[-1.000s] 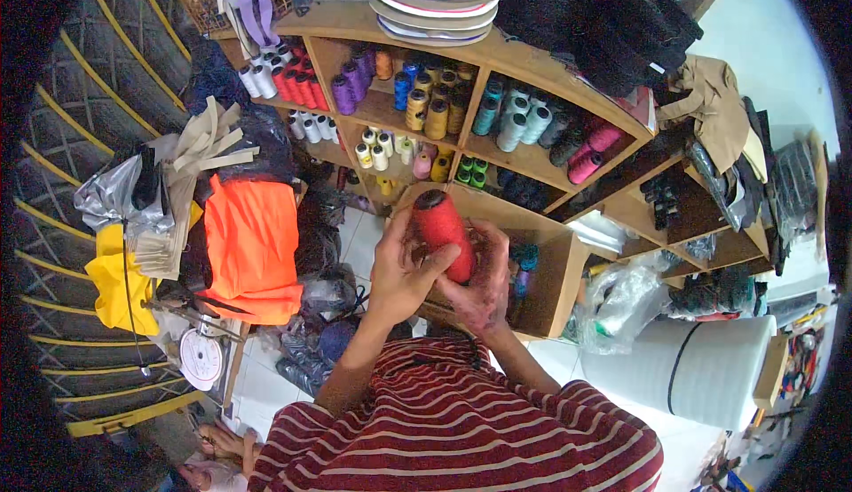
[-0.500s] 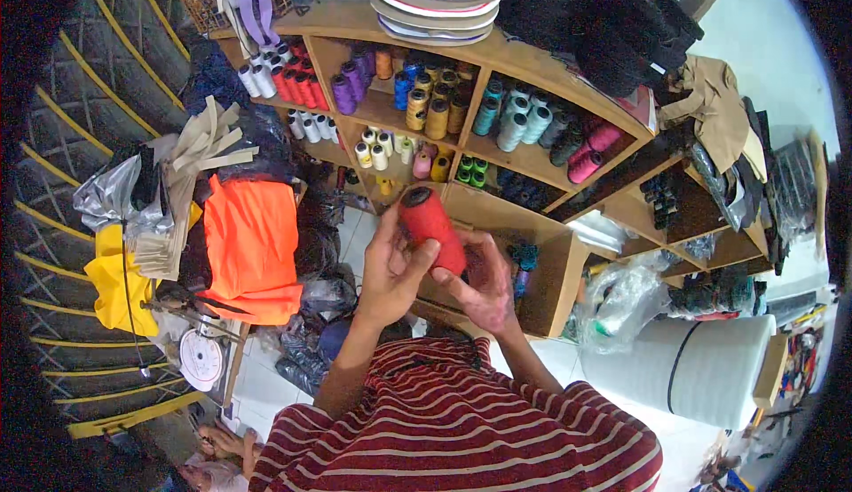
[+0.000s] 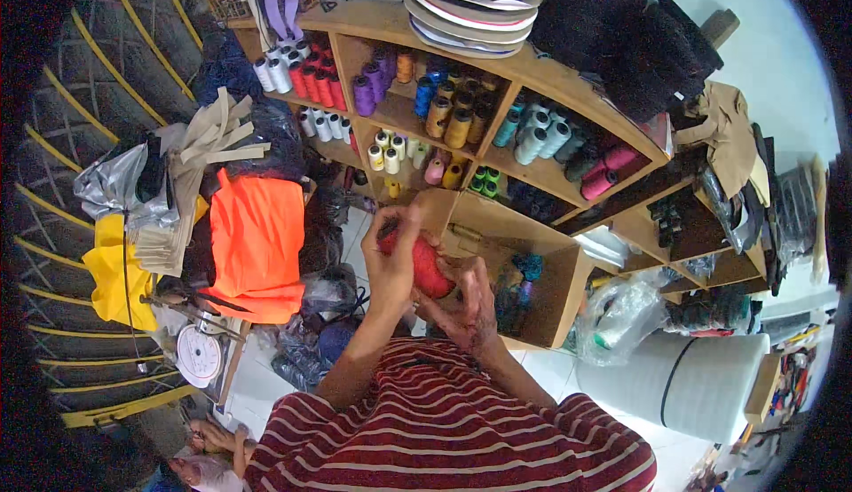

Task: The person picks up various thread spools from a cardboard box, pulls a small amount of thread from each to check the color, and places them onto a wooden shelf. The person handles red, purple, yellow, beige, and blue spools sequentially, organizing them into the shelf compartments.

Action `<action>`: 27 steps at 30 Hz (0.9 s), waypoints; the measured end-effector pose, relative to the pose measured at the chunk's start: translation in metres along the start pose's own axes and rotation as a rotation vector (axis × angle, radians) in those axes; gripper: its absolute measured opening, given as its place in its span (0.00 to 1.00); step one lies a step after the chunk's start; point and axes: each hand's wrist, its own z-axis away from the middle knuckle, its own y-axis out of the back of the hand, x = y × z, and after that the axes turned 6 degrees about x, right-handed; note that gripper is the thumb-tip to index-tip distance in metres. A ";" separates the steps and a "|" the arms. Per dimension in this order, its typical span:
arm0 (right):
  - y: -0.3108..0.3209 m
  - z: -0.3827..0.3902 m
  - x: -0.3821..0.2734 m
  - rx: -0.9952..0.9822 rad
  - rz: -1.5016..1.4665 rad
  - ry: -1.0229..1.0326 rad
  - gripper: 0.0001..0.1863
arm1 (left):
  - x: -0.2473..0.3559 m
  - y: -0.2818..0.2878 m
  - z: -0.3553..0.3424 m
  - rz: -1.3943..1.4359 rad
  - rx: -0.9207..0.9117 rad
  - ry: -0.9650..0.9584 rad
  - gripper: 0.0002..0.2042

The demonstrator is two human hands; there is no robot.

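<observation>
Between my hands is a cone of red thread (image 3: 429,270), tilted and partly covered by fingers. My left hand (image 3: 392,275) is closed round its upper left, thumb raised across the top. My right hand (image 3: 461,301) is closed at its lower right, fingertips bent against the red thread. Just beyond them is an open wooden bin (image 3: 555,301) holding some teal and dark items. Behind that, cubby shelves (image 3: 515,84) hold many cones, among them red (image 3: 311,84), purple (image 3: 365,94), gold (image 3: 457,126) and pink (image 3: 597,181).
Orange fabric (image 3: 255,244) and yellow fabric (image 3: 111,279) lie left. A person's bare arms (image 3: 217,439) show at lower left. A clear plastic bag (image 3: 621,310) and white foam roll (image 3: 683,381) stand right. Stacked flat reels (image 3: 470,22) sit on the shelf top.
The red cone has turned lower between my hands and is more covered. My left thumb has risen across it and my right fingers have curled in. The view has shifted slightly.
</observation>
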 end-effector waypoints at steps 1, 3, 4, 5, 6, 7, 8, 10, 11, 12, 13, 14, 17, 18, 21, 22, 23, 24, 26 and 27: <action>-0.006 0.001 0.004 0.019 -0.088 -0.035 0.28 | -0.003 0.008 -0.004 0.080 -0.010 0.021 0.16; -0.017 0.002 0.010 0.006 -0.303 -0.213 0.26 | 0.011 0.019 -0.005 0.211 -0.152 0.063 0.21; -0.020 -0.002 0.010 -0.029 -0.430 -0.359 0.25 | 0.011 0.022 -0.007 0.249 -0.221 0.018 0.22; -0.022 -0.006 0.005 -0.005 -0.705 -0.554 0.26 | 0.011 0.024 -0.009 0.287 -0.290 -0.027 0.23; -0.026 -0.009 0.005 -0.009 -0.785 -0.606 0.25 | 0.011 0.028 -0.010 0.323 -0.353 -0.074 0.24; -0.029 -0.013 0.006 -0.012 -0.864 -0.659 0.24 | 0.016 0.033 -0.012 0.224 -0.413 -0.123 0.28; -0.032 -0.017 0.007 -0.015 -0.944 -0.712 0.23 | 0.017 0.040 -0.014 0.148 -0.444 -0.087 0.28; -0.040 -0.023 0.004 -0.014 -1.047 -0.698 0.22 | 0.018 0.055 -0.018 -0.003 -0.510 -0.006 0.29; -0.046 -0.022 0.004 -0.018 -1.072 -0.704 0.22 | 0.018 0.063 -0.022 -0.055 -0.506 0.022 0.28; -0.053 -0.021 0.004 -0.029 -1.102 -0.706 0.23 | 0.017 0.070 -0.026 -0.043 -0.512 0.006 0.27; -0.057 -0.021 0.003 -0.070 -1.084 -0.729 0.23 | 0.016 0.077 -0.031 -0.031 -0.518 -0.011 0.26; -0.061 -0.021 0.003 -0.110 -1.066 -0.751 0.23 | 0.014 0.082 -0.035 -0.019 -0.523 -0.027 0.26; -0.083 -0.016 0.011 -0.182 -0.985 -0.748 0.26 | 0.012 0.094 -0.047 -0.044 -0.460 -0.030 0.24; -0.094 -0.011 0.017 -0.199 -0.957 -0.738 0.27 | 0.008 0.100 -0.052 -0.090 -0.447 -0.046 0.24; -0.117 0.014 0.035 -0.100 -0.923 -0.569 0.26 | -0.013 0.120 -0.071 -0.231 -0.366 -0.112 0.25; -0.117 0.017 0.039 -0.166 -0.771 -0.551 0.25 | -0.017 0.124 -0.079 -0.286 -0.304 -0.151 0.27; -0.114 0.018 0.045 -0.229 -0.618 -0.531 0.25 | -0.022 0.128 -0.088 -0.341 -0.243 -0.189 0.28; -0.111 0.017 0.049 -0.292 -0.465 -0.504 0.24 | -0.026 0.132 -0.100 -0.416 -0.221 -0.196 0.29; -0.111 0.027 0.056 -0.301 -0.473 -0.580 0.22 | -0.036 0.143 -0.135 -0.565 -0.178 -0.210 0.31; -0.112 0.034 0.059 -0.302 -0.474 -0.621 0.21 | -0.049 0.152 -0.155 -0.569 -0.172 -0.158 0.32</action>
